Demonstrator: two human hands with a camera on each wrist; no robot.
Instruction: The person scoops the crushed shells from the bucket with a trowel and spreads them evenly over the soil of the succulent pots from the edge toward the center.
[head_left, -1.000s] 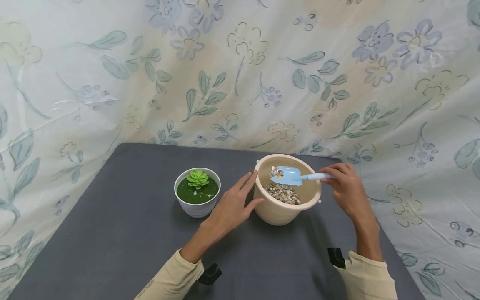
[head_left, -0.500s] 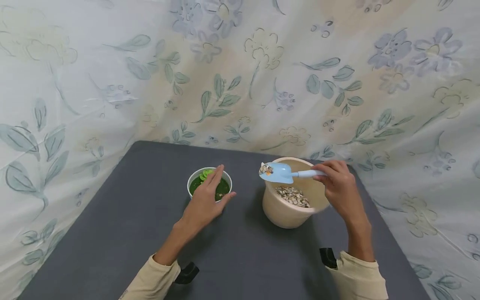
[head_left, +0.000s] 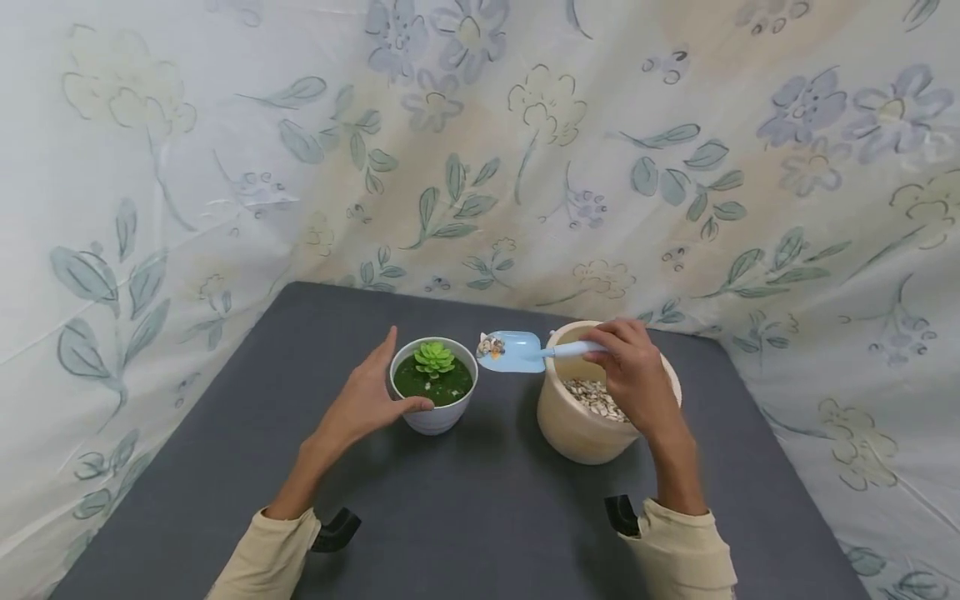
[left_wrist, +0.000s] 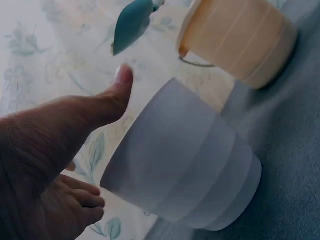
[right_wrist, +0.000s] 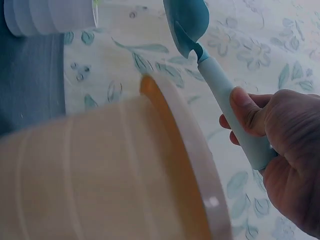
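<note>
My right hand [head_left: 633,367] grips the pale handle of a light blue hand trowel [head_left: 517,351], seen in the right wrist view above the beige bucket's rim. Small pebbles [head_left: 491,345] lie at the tip of its blade, which hangs level just right of the white pot. That ribbed white pot [head_left: 435,417] holds a green succulent [head_left: 434,358] on a dark green surface. At the pot's left side my left hand [head_left: 367,392] is spread, thumb by the near rim and fingers beyond the left edge. The left wrist view shows thumb and fingers around the rim's height.
A beige bucket [head_left: 577,442] stands on the right, partly behind the right hand, with more pebbles [head_left: 596,398] inside. Both containers stand on a dark grey table [head_left: 465,533]. Behind it hangs a floral cloth [head_left: 480,167].
My right hand has carried the loaded trowel left, from over the bucket to beside the white pot. My left hand has left the bucket's rim and crossed over the pot to its left side.
</note>
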